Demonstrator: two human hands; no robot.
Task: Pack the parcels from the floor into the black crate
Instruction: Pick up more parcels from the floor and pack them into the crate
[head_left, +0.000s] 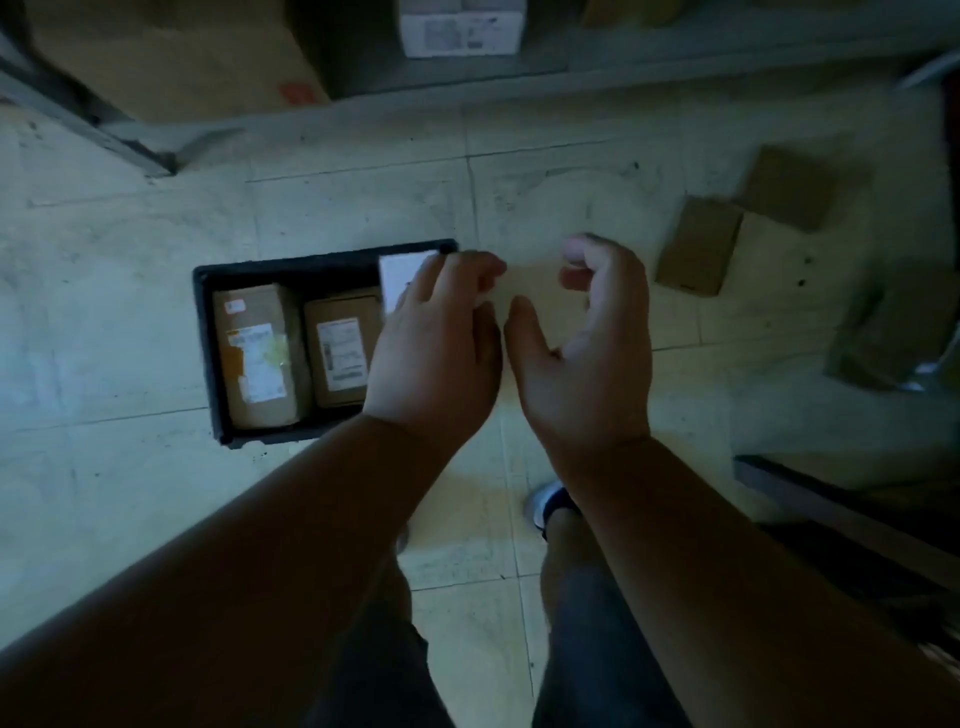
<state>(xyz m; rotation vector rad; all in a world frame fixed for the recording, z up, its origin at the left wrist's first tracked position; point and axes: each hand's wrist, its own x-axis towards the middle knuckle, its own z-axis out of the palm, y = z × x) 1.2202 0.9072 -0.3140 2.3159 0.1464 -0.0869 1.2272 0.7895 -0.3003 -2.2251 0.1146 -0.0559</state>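
A black crate (205, 332) stands on the tiled floor left of centre. Inside it lie two brown labelled parcels (257, 353) (340, 348) side by side, and a white parcel (402, 275) at the crate's far right corner. My left hand (436, 343) hovers over the crate's right end with relaxed fingers, holding nothing and hiding that end. My right hand (587, 338) is beside it over bare floor, fingers loosely curled and empty. Two brown parcels (698, 252) (784, 189) lie on the floor to the right.
A large cardboard box (171, 57) and a white labelled box (462, 31) sit on low shelving at the back. A dark packet (883, 338) lies at the right edge, and a dark shelf edge (831, 499) juts in lower right. My shoe (550, 501) is below my hands.
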